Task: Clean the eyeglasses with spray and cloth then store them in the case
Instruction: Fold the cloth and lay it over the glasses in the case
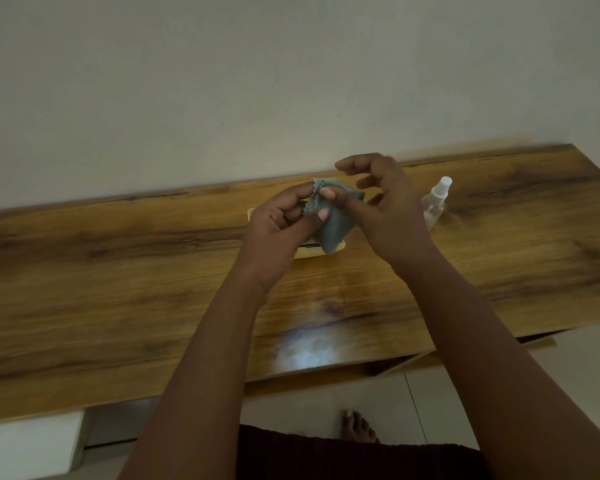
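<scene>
A grey-blue cleaning cloth (336,226) hangs above the middle of the wooden table (118,265). My left hand (278,226) pinches its zigzag edge, and the thumb of my right hand (388,206) presses on it too, the other right fingers spread. Behind the hands lies a pale case (309,252), mostly hidden; a dark strip shows inside it. I cannot make out the eyeglasses. A clear spray bottle (435,202) with a white nozzle stands just right of my right hand.
The table's back edge meets a plain wall (291,81). Its front edge runs across the lower view, with a tiled floor (430,403) and a bare foot (355,426) below it. A white box-like object (28,445) sits at the lower left.
</scene>
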